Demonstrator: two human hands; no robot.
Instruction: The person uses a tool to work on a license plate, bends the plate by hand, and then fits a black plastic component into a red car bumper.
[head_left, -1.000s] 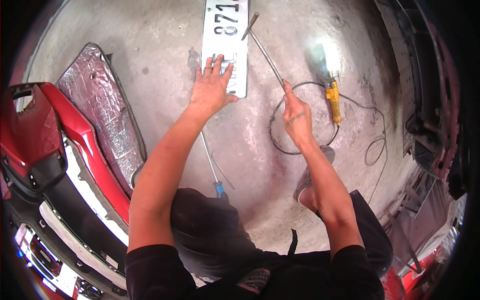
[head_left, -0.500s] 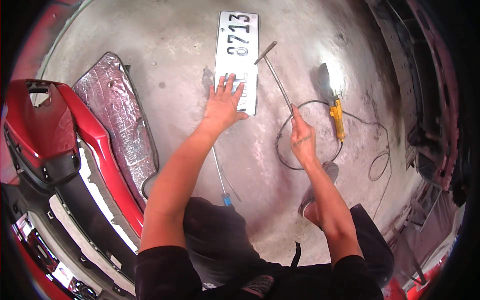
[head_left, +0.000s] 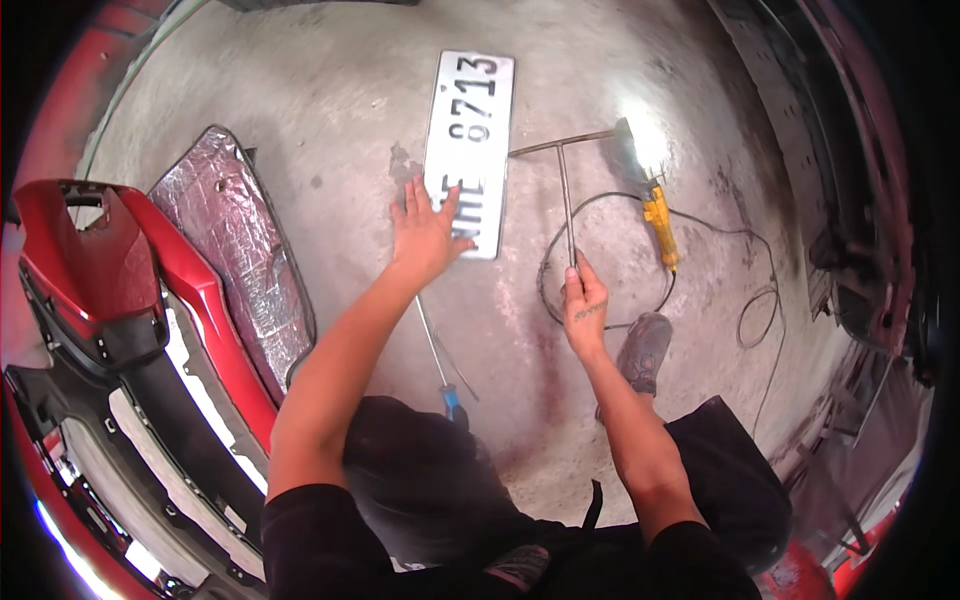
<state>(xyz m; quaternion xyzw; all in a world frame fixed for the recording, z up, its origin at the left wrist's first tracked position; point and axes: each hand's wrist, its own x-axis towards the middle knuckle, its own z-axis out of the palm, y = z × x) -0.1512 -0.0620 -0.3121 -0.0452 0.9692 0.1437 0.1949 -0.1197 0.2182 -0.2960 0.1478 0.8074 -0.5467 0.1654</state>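
Steadying the white plate [head_left: 469, 155] at the frame's upper centre is best done with the left hand [head_left: 420, 240] spread, grip released, while the T-shaped bar [head_left: 565, 195] is clasped by the right hand [head_left: 583, 308].

White plate [head_left: 467, 165] has blk letters & nos. lengthwise; R hand [head_left: 585, 308], lower right of plate, has inked marks, unreadable.

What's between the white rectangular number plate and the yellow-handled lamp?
Head view: a grey metal T-shaped tool, its crossbar spanning most of the gap, plus a black cable loop on the grey concrete floor.
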